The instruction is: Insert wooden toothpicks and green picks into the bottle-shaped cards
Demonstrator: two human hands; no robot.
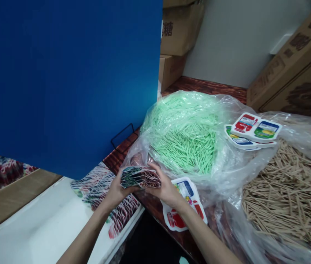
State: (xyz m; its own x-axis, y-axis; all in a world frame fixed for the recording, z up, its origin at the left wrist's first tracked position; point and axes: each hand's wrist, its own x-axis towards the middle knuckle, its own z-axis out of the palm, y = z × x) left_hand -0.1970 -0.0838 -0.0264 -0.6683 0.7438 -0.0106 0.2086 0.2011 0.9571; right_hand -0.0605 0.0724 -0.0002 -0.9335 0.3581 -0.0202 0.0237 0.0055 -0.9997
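Between my two hands is a stack of thin printed packets (pixel 140 178), seen edge-on with wavy white edges and dark green and reddish-brown faces. My left hand (pixel 117 191) grips its left side. Fingers of my right hand (pixel 166 190) wrap around the right side, thumb along the near edge. Just right of my right wrist, bottle-shaped printed cards (pixel 177 220) lie on the dark wood-grain table, partly behind my forearm. Rows of similar packets (pixel 119 216) lie on the white surface under and beyond my left forearm.
A clear bag of green paper-like sticks (pixel 188 146) sits ahead, a bag of brown sticks (pixel 289 194) to the right. More printed cards (pixel 255 128) rest between them. A large blue panel (pixel 70 80) blocks the left. Cardboard boxes (pixel 295 69) stand behind.
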